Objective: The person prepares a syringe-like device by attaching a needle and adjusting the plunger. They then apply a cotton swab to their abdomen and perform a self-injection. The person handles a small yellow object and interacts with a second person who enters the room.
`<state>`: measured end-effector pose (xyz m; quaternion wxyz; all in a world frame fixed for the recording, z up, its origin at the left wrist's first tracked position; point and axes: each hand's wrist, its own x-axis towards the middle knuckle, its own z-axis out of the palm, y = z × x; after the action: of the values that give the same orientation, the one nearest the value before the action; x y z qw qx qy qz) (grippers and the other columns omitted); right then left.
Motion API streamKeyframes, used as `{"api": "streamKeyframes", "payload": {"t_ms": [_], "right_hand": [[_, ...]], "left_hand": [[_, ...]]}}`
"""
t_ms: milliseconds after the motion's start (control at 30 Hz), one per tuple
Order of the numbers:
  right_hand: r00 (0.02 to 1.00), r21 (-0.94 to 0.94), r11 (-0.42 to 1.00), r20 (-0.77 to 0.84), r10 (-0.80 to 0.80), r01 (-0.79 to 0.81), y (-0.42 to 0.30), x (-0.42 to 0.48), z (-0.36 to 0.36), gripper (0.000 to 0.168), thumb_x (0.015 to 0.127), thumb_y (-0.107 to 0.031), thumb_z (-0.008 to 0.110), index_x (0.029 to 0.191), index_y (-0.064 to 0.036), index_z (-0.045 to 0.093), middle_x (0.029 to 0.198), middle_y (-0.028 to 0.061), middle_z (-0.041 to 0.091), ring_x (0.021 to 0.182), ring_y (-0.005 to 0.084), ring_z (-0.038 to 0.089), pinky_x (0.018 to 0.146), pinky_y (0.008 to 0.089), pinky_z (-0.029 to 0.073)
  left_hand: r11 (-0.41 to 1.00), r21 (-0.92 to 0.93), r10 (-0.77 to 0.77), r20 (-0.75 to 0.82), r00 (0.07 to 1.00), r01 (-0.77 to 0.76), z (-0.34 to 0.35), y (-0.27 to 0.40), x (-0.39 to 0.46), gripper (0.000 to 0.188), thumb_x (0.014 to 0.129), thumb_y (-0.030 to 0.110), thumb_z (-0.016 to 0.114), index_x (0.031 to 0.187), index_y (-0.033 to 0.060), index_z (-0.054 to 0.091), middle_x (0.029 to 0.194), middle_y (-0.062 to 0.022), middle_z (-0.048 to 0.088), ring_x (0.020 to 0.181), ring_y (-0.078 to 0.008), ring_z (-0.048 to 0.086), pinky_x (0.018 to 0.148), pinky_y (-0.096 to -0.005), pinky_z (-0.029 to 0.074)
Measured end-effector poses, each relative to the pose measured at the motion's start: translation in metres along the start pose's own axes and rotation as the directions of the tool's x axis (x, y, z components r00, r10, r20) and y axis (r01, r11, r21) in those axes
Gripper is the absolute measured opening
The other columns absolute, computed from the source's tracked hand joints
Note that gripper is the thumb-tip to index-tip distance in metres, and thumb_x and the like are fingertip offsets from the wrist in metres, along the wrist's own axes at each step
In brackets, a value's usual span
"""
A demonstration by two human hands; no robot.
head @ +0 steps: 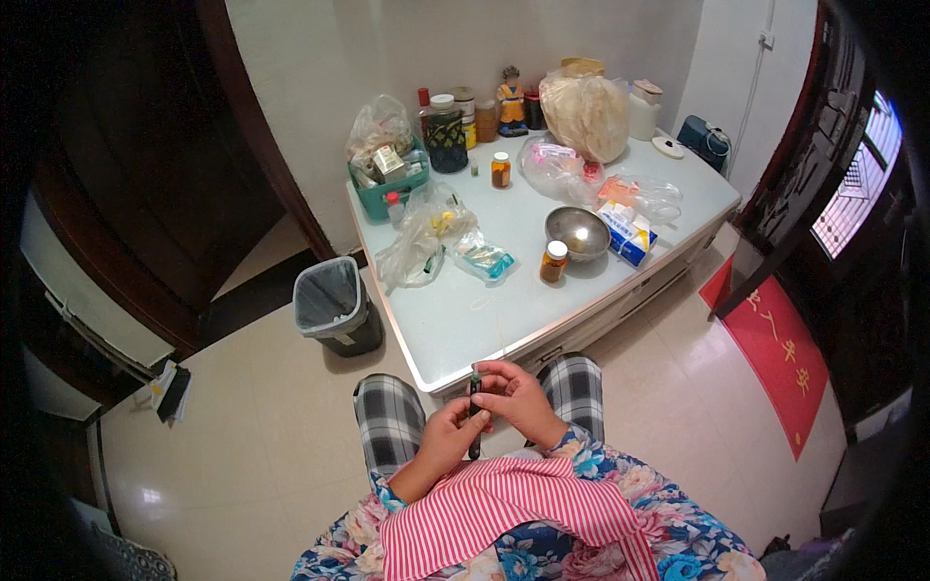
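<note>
Above my lap, at the table's near edge, both hands grip a black pen-shaped device [474, 417] held roughly upright. Its upper end is a narrow, green and clear tip. My left hand [452, 436] wraps the lower part of the barrel, thumb along its side. Higher up, my right hand [514, 399] holds it near the tip with thumb and fingers. Fingers partly hide the barrel. A thin pale cord [500, 323] lies on the pale table top [436, 330] just beyond the hands.
Farther back stand a metal bowl [579, 232], two amber bottles with white caps [553, 265] [500, 173], and a blue-and-white box [629, 234]. Plastic bags [414, 250] and a green basket [378, 200] occupy the left side. A lined waste bin [336, 305] stands on the floor left of the table.
</note>
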<state>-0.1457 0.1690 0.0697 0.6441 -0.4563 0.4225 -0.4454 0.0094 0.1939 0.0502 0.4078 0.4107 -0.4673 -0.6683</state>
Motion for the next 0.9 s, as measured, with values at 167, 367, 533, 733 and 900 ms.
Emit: {"api": "streamKeyframes", "payload": {"t_ms": [167,367,533,733,900], "right_hand": [[0.999,0.245,0.969,0.002,-0.043,0.041,-0.0033,-0.0029,0.0012,0.052,0.081,0.001,0.063,0.129,-0.003,0.043,0.09,0.0029,0.058,0.084,0.0103,0.058,0.073,0.0233,0.05],[0.994,0.154,0.982,0.008,-0.112,0.109,-0.0034,0.0001,-0.0032,0.058,0.08,0.003,0.062,0.133,0.0,0.037,0.083,0.0006,0.055,0.081,0.0101,0.057,0.083,0.0252,0.048],[0.978,0.162,0.965,0.002,-0.21,0.207,-0.0039,-0.0026,-0.0035,0.057,0.08,0.002,0.06,0.133,0.0,0.038,0.077,-0.0023,0.052,0.078,0.0075,0.055,0.09,0.0271,0.045],[0.986,0.03,0.986,0.026,-0.163,0.162,-0.0059,-0.0006,-0.0031,0.057,0.081,0.002,0.059,0.134,-0.001,0.038,0.077,-0.0027,0.051,0.078,0.0072,0.054,0.091,0.0259,0.042],[0.989,0.115,0.982,-0.032,-0.148,0.15,-0.0018,-0.0013,-0.0052,0.056,0.08,0.003,0.06,0.132,-0.001,0.041,0.079,-0.0021,0.052,0.079,0.0077,0.054,0.09,0.0259,0.042]], "left_hand": [[1.0,0.01,0.002,0.008,1.0,-0.002,0.0001,0.004,-0.0012,0.023,0.091,0.014,0.057,0.108,-0.0013,0.057,0.088,-0.0038,0.061,0.077,-0.0106,0.06,0.07,-0.0228,0.049],[1.0,-0.002,-0.003,-0.027,1.0,0.003,-0.0013,0.0017,-0.0006,0.024,0.091,0.015,0.057,0.108,-0.0015,0.057,0.087,-0.0035,0.061,0.077,-0.0103,0.06,0.07,-0.0224,0.049],[0.998,-0.054,-0.016,-0.032,0.999,0.014,-0.0026,-0.0003,0.0003,0.023,0.091,0.014,0.057,0.108,-0.0014,0.057,0.087,-0.0042,0.061,0.077,-0.0106,0.06,0.07,-0.0225,0.049],[0.999,-0.001,-0.042,-0.039,0.998,0.042,-0.0015,0.0009,-0.0002,0.022,0.091,0.013,0.057,0.107,-0.0017,0.057,0.086,-0.0046,0.061,0.076,-0.0113,0.06,0.07,-0.0233,0.05],[1.0,-0.031,-0.005,-0.05,0.999,0.004,-0.0028,0.0007,0.0004,0.022,0.09,0.013,0.058,0.107,-0.0017,0.057,0.086,-0.0039,0.061,0.076,-0.0111,0.06,0.07,-0.023,0.05]]}}
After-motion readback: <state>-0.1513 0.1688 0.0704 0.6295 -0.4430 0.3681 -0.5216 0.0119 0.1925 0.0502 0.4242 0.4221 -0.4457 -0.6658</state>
